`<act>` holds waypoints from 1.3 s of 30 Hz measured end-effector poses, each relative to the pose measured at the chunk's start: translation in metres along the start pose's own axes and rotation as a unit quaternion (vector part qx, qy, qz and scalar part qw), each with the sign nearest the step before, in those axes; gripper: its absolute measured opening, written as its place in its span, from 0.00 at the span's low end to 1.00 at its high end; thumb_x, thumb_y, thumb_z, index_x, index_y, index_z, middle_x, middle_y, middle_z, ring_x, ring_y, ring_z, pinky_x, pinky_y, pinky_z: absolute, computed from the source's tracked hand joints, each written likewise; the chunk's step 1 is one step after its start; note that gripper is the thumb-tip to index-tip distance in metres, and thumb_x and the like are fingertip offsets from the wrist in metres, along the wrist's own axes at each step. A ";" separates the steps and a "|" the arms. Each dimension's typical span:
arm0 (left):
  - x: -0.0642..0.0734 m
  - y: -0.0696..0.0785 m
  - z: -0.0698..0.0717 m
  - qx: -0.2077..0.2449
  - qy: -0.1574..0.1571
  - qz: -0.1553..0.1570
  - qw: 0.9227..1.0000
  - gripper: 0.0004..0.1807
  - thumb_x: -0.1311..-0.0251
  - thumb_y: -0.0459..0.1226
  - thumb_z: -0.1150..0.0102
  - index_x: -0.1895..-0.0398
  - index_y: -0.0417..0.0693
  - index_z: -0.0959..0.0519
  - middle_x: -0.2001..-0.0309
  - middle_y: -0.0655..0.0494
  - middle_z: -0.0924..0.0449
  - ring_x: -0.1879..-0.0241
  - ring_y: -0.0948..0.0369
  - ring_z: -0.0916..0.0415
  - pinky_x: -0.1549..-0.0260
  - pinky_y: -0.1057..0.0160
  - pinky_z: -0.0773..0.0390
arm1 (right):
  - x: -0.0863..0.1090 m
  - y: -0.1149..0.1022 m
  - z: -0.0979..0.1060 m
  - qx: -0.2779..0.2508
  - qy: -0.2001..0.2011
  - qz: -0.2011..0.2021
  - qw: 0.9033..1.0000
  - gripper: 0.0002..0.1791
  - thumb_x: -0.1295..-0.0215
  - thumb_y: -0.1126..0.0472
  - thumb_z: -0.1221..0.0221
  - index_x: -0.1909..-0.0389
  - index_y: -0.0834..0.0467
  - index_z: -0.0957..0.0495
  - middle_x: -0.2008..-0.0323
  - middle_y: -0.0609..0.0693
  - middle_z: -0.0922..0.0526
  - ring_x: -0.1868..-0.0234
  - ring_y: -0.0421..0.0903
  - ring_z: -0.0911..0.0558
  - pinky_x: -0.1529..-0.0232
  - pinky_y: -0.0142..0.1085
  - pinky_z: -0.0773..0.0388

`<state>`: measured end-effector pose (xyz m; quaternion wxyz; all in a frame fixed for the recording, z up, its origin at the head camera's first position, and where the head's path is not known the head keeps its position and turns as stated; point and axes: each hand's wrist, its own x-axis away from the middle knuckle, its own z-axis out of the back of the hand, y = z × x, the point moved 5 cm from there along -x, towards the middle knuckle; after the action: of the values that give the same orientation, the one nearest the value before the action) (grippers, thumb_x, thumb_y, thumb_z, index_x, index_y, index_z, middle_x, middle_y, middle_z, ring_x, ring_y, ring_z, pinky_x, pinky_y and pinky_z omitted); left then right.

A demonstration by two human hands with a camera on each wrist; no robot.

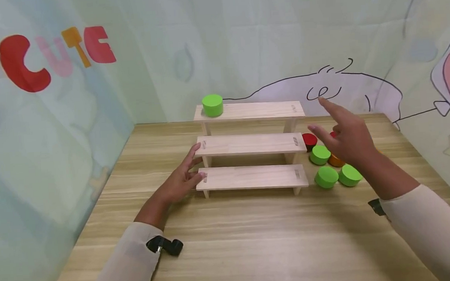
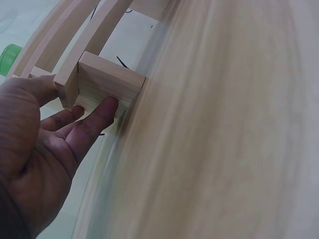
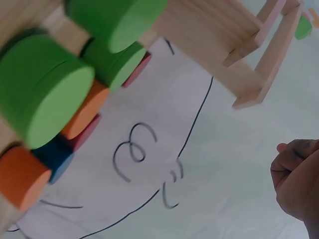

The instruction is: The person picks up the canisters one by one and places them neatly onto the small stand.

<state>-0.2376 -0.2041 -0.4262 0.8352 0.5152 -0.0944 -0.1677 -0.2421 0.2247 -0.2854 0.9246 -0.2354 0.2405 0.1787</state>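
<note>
A three-tier pale wooden step stand (image 1: 250,144) stands on the table. At its left end, my left hand (image 1: 179,180) holds the stand, with the thumb at the lowest tier and a finger at the middle one. In the left wrist view, fingers of the left hand (image 2: 55,134) lie against the end support. One green cylinder block (image 1: 212,105) sits on the top tier's left end. My right hand (image 1: 346,135) is raised right of the stand, holding nothing, with index finger and thumb extended. It partly hides several coloured blocks behind it.
Right of the stand lie several green blocks (image 1: 326,177), a red block (image 1: 309,141) and an orange block (image 1: 336,161). A blue block (image 3: 54,157) shows in the right wrist view. Printed cloth walls (image 1: 223,41) border the table (image 1: 238,238) at the back and sides.
</note>
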 end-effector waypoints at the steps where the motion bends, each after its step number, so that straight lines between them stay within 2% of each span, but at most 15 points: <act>1: 0.000 0.000 0.000 0.001 -0.001 -0.002 1.000 0.50 0.17 0.37 0.43 0.10 0.83 0.63 0.14 0.30 0.47 0.31 0.28 0.22 0.44 0.41 0.10 | 0.003 0.006 0.004 -0.001 0.008 -0.005 1.000 0.44 0.26 0.54 0.29 0.14 0.51 0.37 0.21 0.64 0.27 0.60 0.71 0.09 0.51 0.61 0.09; 4: 0.000 0.002 0.000 0.001 -0.002 -0.002 1.000 0.50 0.17 0.37 0.43 0.10 0.82 0.63 0.14 0.30 0.47 0.30 0.28 0.23 0.43 0.40 0.10 | 0.012 0.026 0.012 -0.005 0.029 -0.012 0.999 0.42 0.26 0.55 0.29 0.15 0.51 0.34 0.23 0.64 0.25 0.64 0.69 0.10 0.51 0.29 0.12; 7: 0.001 0.002 0.001 -0.003 0.000 0.001 1.000 0.51 0.17 0.37 0.42 0.10 0.82 0.63 0.14 0.30 0.46 0.30 0.28 0.23 0.42 0.39 0.12 | 0.021 0.045 0.016 -0.030 0.044 -0.010 0.999 0.36 0.26 0.58 0.29 0.19 0.53 0.28 0.24 0.63 0.22 0.52 0.66 0.10 0.58 0.07 0.34; 11: -0.001 0.004 0.000 -0.002 -0.003 -0.004 1.000 0.50 0.18 0.37 0.42 0.10 0.82 0.62 0.14 0.31 0.46 0.29 0.28 0.24 0.41 0.38 0.12 | 0.035 0.074 0.019 -0.093 0.024 -0.069 0.993 0.29 0.22 0.55 0.33 0.23 0.52 0.23 0.24 0.58 0.22 0.27 0.46 0.20 0.57 0.06 0.31; 14: -0.003 0.005 -0.002 -0.001 -0.007 -0.011 1.000 0.51 0.18 0.37 0.42 0.10 0.80 0.63 0.14 0.30 0.46 0.29 0.27 0.24 0.41 0.37 0.12 | 0.047 0.097 0.020 -0.128 -0.008 -0.131 0.983 0.27 0.20 0.51 0.35 0.24 0.49 0.23 0.23 0.46 0.22 0.34 0.22 0.28 0.55 0.08 0.28; 17: -0.004 0.005 -0.003 -0.003 -0.006 -0.015 1.000 0.51 0.18 0.36 0.42 0.09 0.76 0.64 0.15 0.29 0.46 0.29 0.27 0.24 0.40 0.37 0.13 | 0.057 0.116 0.018 -0.149 -0.047 -0.163 0.974 0.27 0.19 0.49 0.36 0.24 0.49 0.22 0.29 0.27 0.23 0.41 0.15 0.32 0.54 0.10 0.27; 20: -0.004 0.004 -0.004 0.000 -0.006 -0.021 1.000 0.51 0.18 0.35 0.43 0.09 0.73 0.64 0.15 0.29 0.46 0.29 0.27 0.24 0.40 0.37 0.13 | 0.068 0.130 0.014 -0.153 -0.089 -0.192 0.965 0.27 0.20 0.47 0.36 0.24 0.48 0.21 0.40 0.18 0.21 0.54 0.24 0.26 0.64 0.18 0.25; 22: -0.004 0.003 -0.003 0.003 -0.006 -0.023 1.000 0.51 0.17 0.35 0.43 0.09 0.74 0.64 0.15 0.28 0.46 0.29 0.27 0.24 0.40 0.38 0.13 | 0.074 0.136 0.011 -0.146 -0.119 -0.211 0.959 0.29 0.21 0.45 0.35 0.23 0.47 0.23 0.39 0.28 0.17 0.66 0.33 0.26 0.71 0.27 0.28; 23: -0.004 0.002 -0.003 0.003 -0.007 -0.024 1.000 0.50 0.17 0.35 0.43 0.09 0.74 0.64 0.15 0.28 0.47 0.29 0.27 0.24 0.40 0.38 0.13 | 0.076 0.138 0.009 -0.137 -0.136 -0.218 0.957 0.31 0.21 0.44 0.34 0.23 0.48 0.23 0.36 0.34 0.17 0.65 0.38 0.26 0.72 0.30 0.29; 26: -0.003 0.001 -0.003 0.005 -0.007 -0.020 1.000 0.51 0.17 0.36 0.43 0.09 0.76 0.64 0.14 0.29 0.47 0.30 0.27 0.24 0.41 0.39 0.12 | 0.081 0.140 0.006 -0.114 -0.174 -0.222 0.953 0.34 0.23 0.42 0.33 0.23 0.51 0.24 0.27 0.62 0.20 0.54 0.56 0.16 0.64 0.30 0.26; 27: -0.003 0.001 -0.002 0.005 -0.007 -0.021 1.000 0.51 0.17 0.36 0.43 0.09 0.76 0.64 0.14 0.28 0.48 0.30 0.27 0.24 0.42 0.39 0.12 | 0.082 0.139 0.005 -0.108 -0.183 -0.215 0.953 0.35 0.24 0.43 0.32 0.23 0.53 0.23 0.25 0.67 0.23 0.44 0.60 0.16 0.60 0.27 0.25; 29: -0.002 0.001 -0.002 0.007 -0.007 -0.018 1.000 0.51 0.17 0.36 0.43 0.09 0.77 0.64 0.14 0.29 0.48 0.29 0.27 0.24 0.42 0.39 0.11 | 0.084 0.140 0.004 -0.094 -0.190 -0.200 0.956 0.34 0.26 0.44 0.30 0.25 0.54 0.21 0.27 0.67 0.21 0.31 0.55 0.21 0.54 0.24 0.23; 32: -0.001 0.002 -0.002 0.010 -0.005 -0.018 1.000 0.51 0.17 0.36 0.43 0.09 0.77 0.64 0.14 0.29 0.48 0.30 0.28 0.23 0.43 0.40 0.11 | 0.087 0.140 0.004 -0.081 -0.190 -0.182 0.961 0.32 0.29 0.46 0.26 0.29 0.54 0.17 0.32 0.66 0.16 0.38 0.44 0.19 0.59 0.23 0.21; 34: -0.001 0.001 -0.002 0.010 -0.005 -0.019 1.000 0.51 0.17 0.36 0.43 0.09 0.76 0.64 0.14 0.29 0.48 0.30 0.28 0.23 0.42 0.40 0.11 | 0.088 0.142 0.003 -0.076 -0.201 -0.179 0.960 0.33 0.31 0.47 0.25 0.29 0.54 0.18 0.34 0.67 0.15 0.39 0.43 0.20 0.58 0.30 0.20; 39: -0.001 0.001 -0.002 0.004 -0.003 -0.020 1.000 0.50 0.17 0.36 0.43 0.09 0.74 0.64 0.14 0.28 0.48 0.30 0.27 0.24 0.41 0.39 0.12 | 0.091 0.145 -0.003 -0.080 -0.248 -0.180 0.949 0.35 0.33 0.48 0.23 0.29 0.58 0.18 0.31 0.68 0.18 0.29 0.71 0.26 0.46 0.49 0.17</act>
<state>-0.2380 -0.2020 -0.4264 0.8293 0.5199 -0.0875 -0.1854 -0.2329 0.3627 -0.3863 0.9501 -0.2958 -0.0579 0.0808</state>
